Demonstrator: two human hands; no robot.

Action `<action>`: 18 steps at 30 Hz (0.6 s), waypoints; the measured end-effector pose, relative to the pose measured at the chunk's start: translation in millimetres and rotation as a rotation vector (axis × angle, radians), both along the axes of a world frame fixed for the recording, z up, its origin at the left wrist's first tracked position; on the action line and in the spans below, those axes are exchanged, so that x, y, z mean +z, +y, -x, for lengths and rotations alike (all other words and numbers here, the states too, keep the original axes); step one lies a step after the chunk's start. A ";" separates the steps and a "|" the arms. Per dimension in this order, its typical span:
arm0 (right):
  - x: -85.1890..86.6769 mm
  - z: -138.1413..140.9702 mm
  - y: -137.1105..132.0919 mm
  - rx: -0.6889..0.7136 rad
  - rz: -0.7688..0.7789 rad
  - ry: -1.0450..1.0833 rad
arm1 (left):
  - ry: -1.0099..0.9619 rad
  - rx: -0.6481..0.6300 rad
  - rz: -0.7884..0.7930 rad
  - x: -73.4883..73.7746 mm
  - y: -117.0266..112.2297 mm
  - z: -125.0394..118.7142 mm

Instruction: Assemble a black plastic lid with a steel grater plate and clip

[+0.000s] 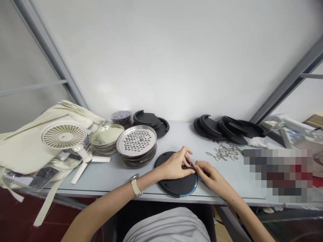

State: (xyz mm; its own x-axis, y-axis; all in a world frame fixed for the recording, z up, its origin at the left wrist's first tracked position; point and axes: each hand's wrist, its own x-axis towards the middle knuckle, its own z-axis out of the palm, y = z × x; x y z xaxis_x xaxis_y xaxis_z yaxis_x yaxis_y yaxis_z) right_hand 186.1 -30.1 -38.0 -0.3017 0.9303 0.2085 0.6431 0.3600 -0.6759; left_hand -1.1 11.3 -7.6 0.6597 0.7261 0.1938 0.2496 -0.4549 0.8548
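Small metal clip (191,164) could slip at frame centre.
Your left hand (174,165) and right hand (210,174) fingers are clamped on it over the round black foam-like disc (176,185), which overhangs the grey worktop (106,174) edge.

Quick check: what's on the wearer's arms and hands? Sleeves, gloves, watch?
Both arms are bare to the bottom edge of the picture, with no sleeves or gloves showing. The left hand has a watch at its wrist: cream strap, small silver rectangular case. The right hand and its wrist carry nothing visible. No rings can be made out. A grey top covers the torso.
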 end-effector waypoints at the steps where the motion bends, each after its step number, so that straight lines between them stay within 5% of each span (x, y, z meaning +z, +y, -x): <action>1: -0.2 0.2 0.3 0.005 -0.002 -0.001 | -0.003 0.003 -0.003 0.1 0.1 0.2; 18: 0.6 -1.9 1.1 0.041 -0.004 -0.041 | -0.049 -0.033 0.065 0.0 0.6 1.2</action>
State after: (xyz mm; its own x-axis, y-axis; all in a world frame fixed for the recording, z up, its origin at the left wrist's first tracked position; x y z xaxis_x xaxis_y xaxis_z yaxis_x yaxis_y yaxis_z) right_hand 187.9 -29.0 -37.3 -0.3479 0.9162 0.1988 0.6547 0.3892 -0.6480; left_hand -2.3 11.9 -7.5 0.6741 0.7164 0.1798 0.1924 -0.4053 0.8937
